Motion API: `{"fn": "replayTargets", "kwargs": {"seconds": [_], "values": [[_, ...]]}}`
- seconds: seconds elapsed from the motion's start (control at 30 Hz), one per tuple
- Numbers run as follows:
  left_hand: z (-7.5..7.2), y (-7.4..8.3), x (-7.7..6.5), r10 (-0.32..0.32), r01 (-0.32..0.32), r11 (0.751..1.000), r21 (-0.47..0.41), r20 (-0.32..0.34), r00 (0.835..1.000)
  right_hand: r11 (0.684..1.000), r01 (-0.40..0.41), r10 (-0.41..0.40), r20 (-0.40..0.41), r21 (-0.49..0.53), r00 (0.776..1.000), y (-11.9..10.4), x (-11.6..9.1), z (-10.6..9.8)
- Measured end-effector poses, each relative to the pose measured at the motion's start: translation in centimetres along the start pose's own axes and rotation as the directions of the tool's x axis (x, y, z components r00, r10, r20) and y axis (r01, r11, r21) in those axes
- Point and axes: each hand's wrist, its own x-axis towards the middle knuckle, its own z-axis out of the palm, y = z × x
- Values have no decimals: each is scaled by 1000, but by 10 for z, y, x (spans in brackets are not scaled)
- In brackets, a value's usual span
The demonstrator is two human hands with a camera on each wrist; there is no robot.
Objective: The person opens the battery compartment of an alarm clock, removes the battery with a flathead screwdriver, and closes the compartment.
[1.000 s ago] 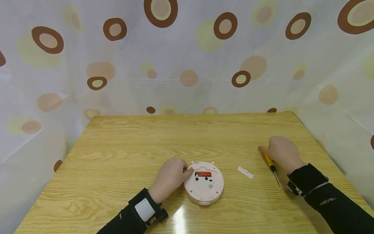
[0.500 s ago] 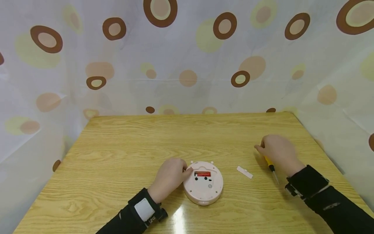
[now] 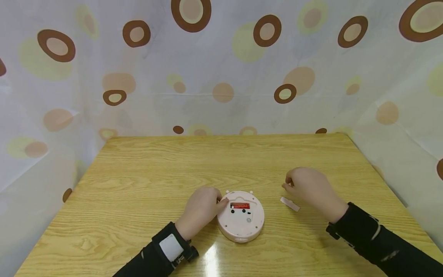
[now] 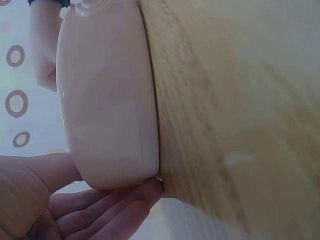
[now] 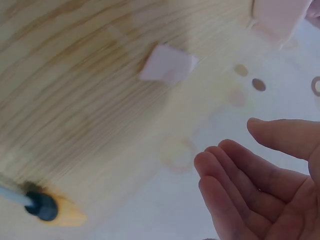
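The table is ending in a far edge across mid-frame, its wood stretching down to lower centre, where a round pale-pink device is lying flat, showing a red battery. The left hand is gripping its rim; the right hand, thumb parted from relaxed fingers, is hovering right of centre, near a pale strip

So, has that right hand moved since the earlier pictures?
Yes: in the head view, the right hand moved left, away from the right edge of the table.
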Motion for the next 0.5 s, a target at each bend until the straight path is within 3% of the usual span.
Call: {"fn": "replayTargets", "kwargs": {"seconds": [0.23, 0.5], "values": [[0, -2, 0, 23, -23, 1000, 7, -17, 1000, 998, 56, -56, 48, 7, 997, -22, -2, -3], [1, -4, 0, 53, -53, 999, 10, -30, 998, 993, 115, -114, 17, -41, 993, -35, -3, 2]]}}
